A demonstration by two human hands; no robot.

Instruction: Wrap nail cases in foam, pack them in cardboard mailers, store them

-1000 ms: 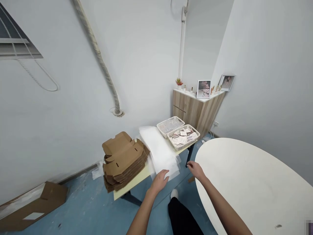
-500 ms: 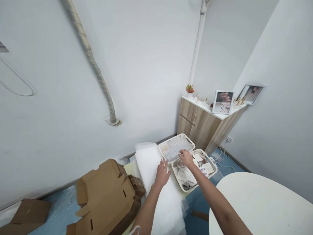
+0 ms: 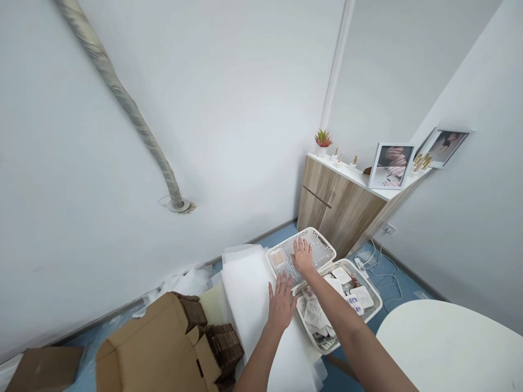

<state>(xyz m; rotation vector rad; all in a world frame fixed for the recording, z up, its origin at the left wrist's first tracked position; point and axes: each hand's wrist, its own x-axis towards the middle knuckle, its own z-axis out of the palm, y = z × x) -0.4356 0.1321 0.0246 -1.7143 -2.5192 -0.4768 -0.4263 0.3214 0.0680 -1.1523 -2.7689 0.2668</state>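
Observation:
My right hand (image 3: 303, 257) reaches over the far white basket (image 3: 332, 251), fingers spread above clear plastic boxes (image 3: 324, 247); whether it touches them I cannot tell. My left hand (image 3: 281, 305), open with nothing in it, hovers at the near left edge of that basket, over a stack of white translucent sheets (image 3: 245, 277). Beside it, partly behind my right forearm, a second white basket (image 3: 378, 294) holds white cards (image 3: 362, 298) and small packets. In the far basket a small beige item (image 3: 280, 257) shows on the left.
Flattened brown cardboard boxes (image 3: 151, 348) are piled at the lower left. A round white table (image 3: 445, 343) stands at the right. Behind the baskets is a wooden cabinet (image 3: 343, 207) with picture frames (image 3: 392, 166) and a potted plant (image 3: 322, 142). Cables (image 3: 392, 277) lie on the floor.
My right hand has moved from the near basket to the far one, and its fingers have spread. My left hand stays close to the baskets. The view has shifted to the right.

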